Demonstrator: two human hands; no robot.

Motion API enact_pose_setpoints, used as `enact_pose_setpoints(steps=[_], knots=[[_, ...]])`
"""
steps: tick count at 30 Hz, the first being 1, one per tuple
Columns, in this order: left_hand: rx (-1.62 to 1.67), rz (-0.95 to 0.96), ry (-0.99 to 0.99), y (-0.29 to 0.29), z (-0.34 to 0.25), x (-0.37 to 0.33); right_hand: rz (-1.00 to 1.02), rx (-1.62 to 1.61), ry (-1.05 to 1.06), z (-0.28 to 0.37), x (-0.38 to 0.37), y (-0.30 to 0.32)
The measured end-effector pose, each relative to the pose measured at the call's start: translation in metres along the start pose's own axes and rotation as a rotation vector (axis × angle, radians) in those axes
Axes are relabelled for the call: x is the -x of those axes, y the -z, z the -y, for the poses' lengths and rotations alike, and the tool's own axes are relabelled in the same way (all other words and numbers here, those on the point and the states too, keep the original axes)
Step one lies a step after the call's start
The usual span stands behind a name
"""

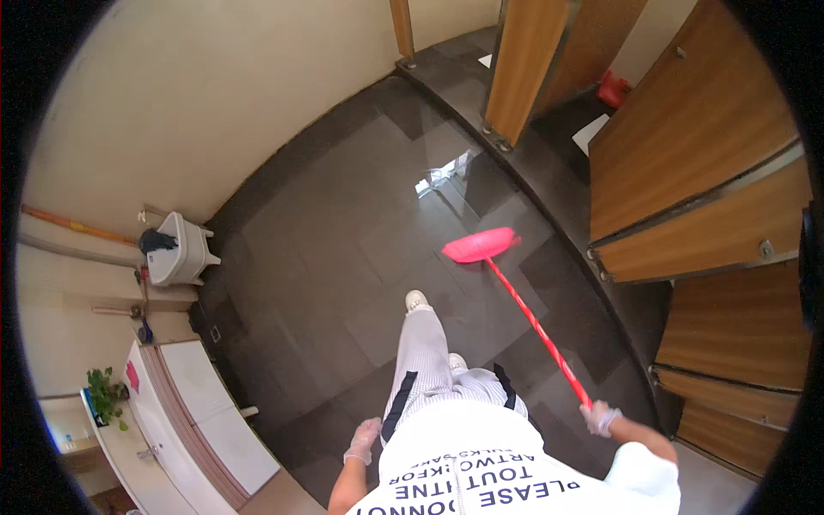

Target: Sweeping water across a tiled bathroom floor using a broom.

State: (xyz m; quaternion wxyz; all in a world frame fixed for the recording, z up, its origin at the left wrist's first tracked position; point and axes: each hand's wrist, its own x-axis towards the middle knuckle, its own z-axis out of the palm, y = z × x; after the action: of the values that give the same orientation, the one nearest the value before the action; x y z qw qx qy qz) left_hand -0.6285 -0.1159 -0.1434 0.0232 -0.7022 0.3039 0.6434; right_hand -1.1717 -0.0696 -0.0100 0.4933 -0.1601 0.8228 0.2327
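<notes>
The broom [534, 326] is gripped by the right hand [601, 418], its long axis angled forward-left; left hand [364, 439] closure cannot be told.

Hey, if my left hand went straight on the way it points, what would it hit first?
Probably your left trouser leg, just ahead of the left hand in the picture; depth is unclear, so it could pass beside it toward the dark tiled floor.
</notes>
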Motion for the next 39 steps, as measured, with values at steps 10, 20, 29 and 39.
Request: enact_pose_setpoints(steps=[10,20,29,39], knots=[[0.311,-0.29,0.173,0.084,-0.129,0.026,-0.134,0.558,0.612,0.372,-0.007,0.107],[0.057,-0.06,0.115,0.127,-0.186,-0.048,-0.224,0.259,0.509,0.303,0.007,0.104],[-0.058,-0.101,-0.009,0.087,-0.309,-0.109,-0.127,-0.207,0.038,0.017,0.093,0.05],[0.068,-0.036,-0.03,-0.051,-0.31,-0.081,0.176,-0.125,-0.084,-0.051,-0.034,0.176]])
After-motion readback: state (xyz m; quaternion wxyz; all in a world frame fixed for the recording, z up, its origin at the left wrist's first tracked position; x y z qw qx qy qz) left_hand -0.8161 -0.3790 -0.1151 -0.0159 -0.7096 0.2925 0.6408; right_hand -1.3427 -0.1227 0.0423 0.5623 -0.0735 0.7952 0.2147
